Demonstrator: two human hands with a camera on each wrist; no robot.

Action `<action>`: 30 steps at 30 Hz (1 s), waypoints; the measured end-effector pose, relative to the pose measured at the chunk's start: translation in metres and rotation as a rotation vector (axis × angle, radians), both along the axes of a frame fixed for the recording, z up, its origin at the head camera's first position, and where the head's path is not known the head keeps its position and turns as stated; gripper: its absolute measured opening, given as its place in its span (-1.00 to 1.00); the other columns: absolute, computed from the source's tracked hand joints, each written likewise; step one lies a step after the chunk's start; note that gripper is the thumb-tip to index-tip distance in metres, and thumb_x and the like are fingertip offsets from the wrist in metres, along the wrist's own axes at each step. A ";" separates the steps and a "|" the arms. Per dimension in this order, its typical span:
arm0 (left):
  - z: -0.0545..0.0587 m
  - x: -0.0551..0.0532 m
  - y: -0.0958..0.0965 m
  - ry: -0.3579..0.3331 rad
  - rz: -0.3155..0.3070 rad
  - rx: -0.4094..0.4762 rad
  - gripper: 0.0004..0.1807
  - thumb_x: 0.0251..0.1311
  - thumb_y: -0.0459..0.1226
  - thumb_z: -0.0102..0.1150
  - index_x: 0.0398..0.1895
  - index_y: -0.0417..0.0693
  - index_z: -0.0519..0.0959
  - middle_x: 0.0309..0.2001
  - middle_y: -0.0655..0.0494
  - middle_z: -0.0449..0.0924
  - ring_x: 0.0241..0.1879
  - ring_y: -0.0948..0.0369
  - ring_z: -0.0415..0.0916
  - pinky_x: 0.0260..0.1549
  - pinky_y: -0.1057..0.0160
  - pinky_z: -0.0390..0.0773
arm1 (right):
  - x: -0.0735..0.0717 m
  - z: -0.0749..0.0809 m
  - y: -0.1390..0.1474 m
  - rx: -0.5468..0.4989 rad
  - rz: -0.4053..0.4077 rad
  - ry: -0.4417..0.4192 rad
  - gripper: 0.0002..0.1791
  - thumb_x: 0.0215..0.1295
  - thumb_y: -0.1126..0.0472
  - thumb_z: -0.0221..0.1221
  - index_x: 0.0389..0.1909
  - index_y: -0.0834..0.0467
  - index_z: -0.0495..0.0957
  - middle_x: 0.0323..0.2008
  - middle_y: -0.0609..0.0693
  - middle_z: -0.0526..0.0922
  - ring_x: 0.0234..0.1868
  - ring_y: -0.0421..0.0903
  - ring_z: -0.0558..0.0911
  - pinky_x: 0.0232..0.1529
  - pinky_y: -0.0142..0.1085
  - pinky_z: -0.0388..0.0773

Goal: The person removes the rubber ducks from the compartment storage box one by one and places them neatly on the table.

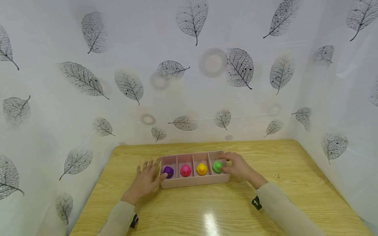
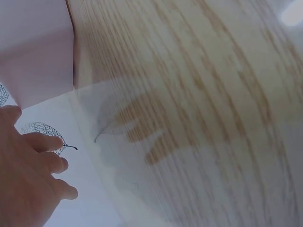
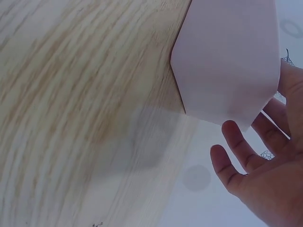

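Observation:
A pale pink box (image 1: 195, 181) with several compartments sits on the wooden table. From left to right it holds a purple duck (image 1: 167, 171), a pink rubber duck (image 1: 185, 170), a yellow rubber duck (image 1: 201, 169) and a green rubber duck (image 1: 217, 166). My left hand (image 1: 144, 182) is at the box's left end, fingers spread, with the thumb reaching over the front wall by the purple duck. At the other end, my right hand (image 1: 237, 166) has its thumb right at the green duck and its index finger over the rim. In the right wrist view, the outer fingers (image 3: 232, 142) extend loosely beside the end wall.
The wood-grain table (image 1: 189, 209) extends around the box on all sides. Behind it and at both sides hangs a white sheet (image 1: 195, 95) printed with dark leaf skeletons. Each sleeve has a dark strap (image 1: 256, 203) near the wrist.

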State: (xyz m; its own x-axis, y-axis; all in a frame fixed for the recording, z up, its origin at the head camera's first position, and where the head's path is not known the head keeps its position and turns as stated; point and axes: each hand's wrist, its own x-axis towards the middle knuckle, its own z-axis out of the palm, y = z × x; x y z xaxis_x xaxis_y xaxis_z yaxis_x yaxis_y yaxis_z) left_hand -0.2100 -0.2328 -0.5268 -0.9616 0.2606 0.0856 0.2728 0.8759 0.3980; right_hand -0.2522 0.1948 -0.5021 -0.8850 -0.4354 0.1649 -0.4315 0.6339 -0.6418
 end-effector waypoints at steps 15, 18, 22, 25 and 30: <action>0.004 -0.006 0.009 -0.021 -0.041 -0.023 -0.01 0.47 0.31 -0.03 0.73 -0.03 -0.01 0.61 -0.41 0.11 0.62 -0.41 -0.03 0.51 -0.58 -0.17 | -0.004 0.000 -0.007 0.065 0.013 -0.012 -0.52 0.26 0.26 0.46 0.20 0.22 0.66 0.22 0.19 0.71 0.31 0.33 0.59 0.35 0.32 0.50; 0.004 -0.008 0.013 -0.022 -0.040 -0.020 0.03 0.45 0.32 -0.01 0.73 -0.08 -0.04 0.61 -0.41 0.13 0.62 -0.41 -0.04 0.51 -0.57 -0.16 | -0.004 0.002 -0.009 0.075 0.026 -0.023 -0.52 0.27 0.25 0.46 0.20 0.23 0.66 0.23 0.20 0.70 0.31 0.33 0.59 0.35 0.32 0.49; 0.004 -0.009 0.015 -0.022 -0.025 -0.028 0.06 0.45 0.32 0.00 0.74 -0.08 -0.09 0.61 -0.40 0.12 0.63 -0.40 -0.06 0.53 -0.54 -0.16 | -0.006 0.003 -0.012 0.109 0.050 -0.008 -0.51 0.26 0.24 0.46 0.20 0.23 0.66 0.22 0.19 0.71 0.27 0.31 0.63 0.31 0.28 0.54; 0.004 -0.009 0.015 -0.020 -0.023 -0.032 0.07 0.44 0.32 0.00 0.74 -0.08 -0.11 0.62 -0.40 0.10 0.64 -0.38 -0.08 0.55 -0.52 -0.18 | -0.008 0.004 -0.013 0.140 0.062 0.004 -0.52 0.25 0.25 0.47 0.19 0.23 0.67 0.20 0.17 0.72 0.24 0.28 0.65 0.30 0.24 0.57; 0.004 -0.010 0.015 -0.010 -0.030 -0.028 0.07 0.45 0.32 -0.01 0.73 -0.12 -0.11 0.61 -0.43 0.09 0.64 -0.40 -0.10 0.55 -0.52 -0.19 | -0.012 0.006 -0.015 0.212 0.077 0.037 -0.52 0.22 0.24 0.48 0.17 0.24 0.68 0.17 0.17 0.73 0.17 0.25 0.68 0.24 0.21 0.61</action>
State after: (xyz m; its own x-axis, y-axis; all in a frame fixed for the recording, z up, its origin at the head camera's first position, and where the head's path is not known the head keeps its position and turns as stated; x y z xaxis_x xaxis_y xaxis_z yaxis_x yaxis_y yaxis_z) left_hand -0.2197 -0.2175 -0.5232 -0.9540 0.2918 0.0683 0.2955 0.8782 0.3762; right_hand -0.2638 0.1800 -0.4960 -0.8429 -0.5298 0.0944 -0.5045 0.7171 -0.4809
